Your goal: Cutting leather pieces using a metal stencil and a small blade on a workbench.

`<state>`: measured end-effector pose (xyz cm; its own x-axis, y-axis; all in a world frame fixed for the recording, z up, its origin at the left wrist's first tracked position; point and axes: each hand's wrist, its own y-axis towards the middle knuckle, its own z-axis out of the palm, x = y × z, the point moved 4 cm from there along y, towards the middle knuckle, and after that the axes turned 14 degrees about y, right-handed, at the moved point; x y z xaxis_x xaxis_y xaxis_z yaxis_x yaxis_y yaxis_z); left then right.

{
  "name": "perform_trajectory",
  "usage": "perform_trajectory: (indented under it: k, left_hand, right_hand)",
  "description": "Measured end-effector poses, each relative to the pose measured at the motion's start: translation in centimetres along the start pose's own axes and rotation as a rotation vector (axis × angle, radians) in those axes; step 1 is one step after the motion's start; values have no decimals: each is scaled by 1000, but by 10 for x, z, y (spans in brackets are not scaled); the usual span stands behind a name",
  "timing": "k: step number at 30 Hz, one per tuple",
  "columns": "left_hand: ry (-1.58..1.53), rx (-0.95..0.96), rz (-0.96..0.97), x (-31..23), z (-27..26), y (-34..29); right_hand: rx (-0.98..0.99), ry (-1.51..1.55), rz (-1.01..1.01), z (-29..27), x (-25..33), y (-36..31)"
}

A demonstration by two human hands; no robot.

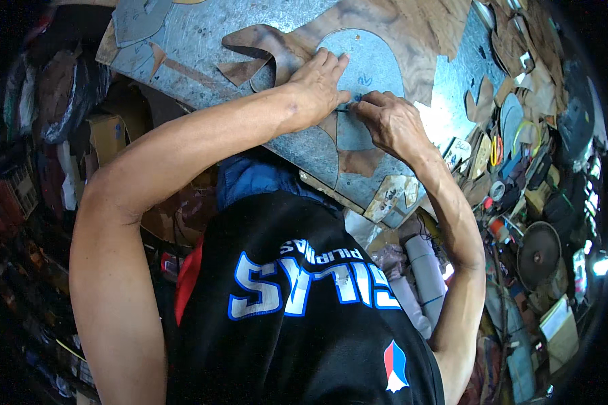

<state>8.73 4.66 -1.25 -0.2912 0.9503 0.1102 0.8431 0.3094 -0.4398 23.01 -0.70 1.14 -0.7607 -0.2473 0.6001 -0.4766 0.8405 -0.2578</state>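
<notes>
My left hand (319,86) lies on the edge of a grey, rounded flat template (374,59), fingers stretched out and thumb apart. Beneath the template spreads a brown mottled sheet that looks like leather (415,34); a curled, cut-away strip of it (267,42) rises left of my left hand. My right hand (393,123) is closed in a pinch at the template's near edge, close to my left thumb. A small dark tip shows by its fingers, but the held thing is mostly hidden. A brown scrap (360,162) lies nearer to me.
The metal-topped table (304,150) has a corner near my body. Grey flat pieces (140,20) lie at its far left. On the right are leather scraps (481,101), yellow rubber bands (496,150), a tape roll (497,190) and a round dark disc (538,256). White rolls (424,270) stand below.
</notes>
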Motion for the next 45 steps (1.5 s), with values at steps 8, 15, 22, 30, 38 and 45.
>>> perform_trajectory:
  k: [8,15,22,30,38,45]
  left_hand:
    - [13,18,47,3,2,2]
    - [-11,13,67,2,-1,7]
    - [8,-7,44,1,0,7]
    - [322,228,6,-43,-28,35]
    - [249,240,-70,-40,-29,35]
    - [236,287,-90,-40,-32,34]
  right_hand:
    - [-222,70,504,41,44,-28]
    - [-505,232,706,68,73,-36]
    - [-558,291,620,82,82,-62]
    - [-561,304,579,90,76,-70]
    - [-520,365,514,90,70,-83]
    - [-475,389,457,88,63,-89]
